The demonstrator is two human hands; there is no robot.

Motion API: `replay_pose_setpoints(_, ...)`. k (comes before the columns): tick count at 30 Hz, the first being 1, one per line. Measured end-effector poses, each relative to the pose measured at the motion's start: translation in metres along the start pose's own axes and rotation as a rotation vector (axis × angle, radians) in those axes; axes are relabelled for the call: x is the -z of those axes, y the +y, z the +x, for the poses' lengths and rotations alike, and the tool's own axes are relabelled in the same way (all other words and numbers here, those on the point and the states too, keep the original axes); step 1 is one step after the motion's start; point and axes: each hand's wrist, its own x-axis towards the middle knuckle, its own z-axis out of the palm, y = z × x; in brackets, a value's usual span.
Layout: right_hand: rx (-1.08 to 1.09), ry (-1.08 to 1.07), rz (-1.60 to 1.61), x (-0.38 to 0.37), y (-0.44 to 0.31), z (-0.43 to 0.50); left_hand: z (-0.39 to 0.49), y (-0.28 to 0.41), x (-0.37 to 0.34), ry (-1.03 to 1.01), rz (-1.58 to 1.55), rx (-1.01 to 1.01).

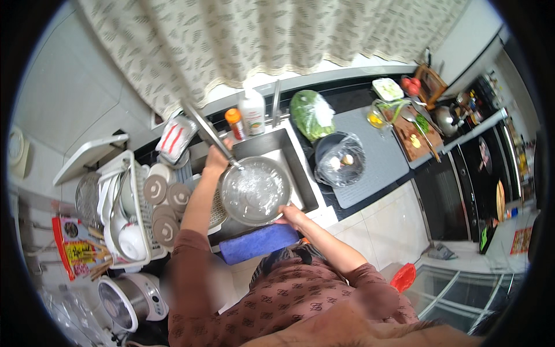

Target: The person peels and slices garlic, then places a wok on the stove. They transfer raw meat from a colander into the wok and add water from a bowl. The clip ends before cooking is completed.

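Note:
A round metal basin [256,208] sits over the sink [284,149], with bubbling water inside. Water runs into it from the faucet spout [208,132]. My right hand [294,216] grips the basin's near right rim. Up at the faucet, my left hand [218,157] is against or just behind the spout. Its fingers are partly hidden there, so its hold is unclear. Left of the basin, partly covered by my forearm, is a pale draining basket [218,212]. A blue cloth [259,243] lies along the sink's front edge.
Behind the sink stand a white pump bottle [252,112] and an orange-capped bottle [235,123]. A dish rack [145,217] crowds the left. To the right are a wrapped green melon [310,113], a plastic-covered bowl with eggs [340,160] and a wooden cutting board [409,134].

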Motion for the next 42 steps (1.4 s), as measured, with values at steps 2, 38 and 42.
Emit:
replay_pose_setpoints(2, -0.046, -0.041, -0.010, 0.008, 0.007, 0.000, -0.001, 0.003, 0.007, 0.049, -0.014, 0.018)
replay_pose_setpoints(38, 0.537, 0.595, 0.625, 0.608, 0.021, -0.404, 0.018, 0.647, -0.362, -0.394, -0.669, 0.162)
replay_pose_setpoints(42, 0.658, 0.647, 0.767, 0.697, -0.009, -0.452, 0.076, 0.731, -0.451, -0.559, -0.702, 0.024)
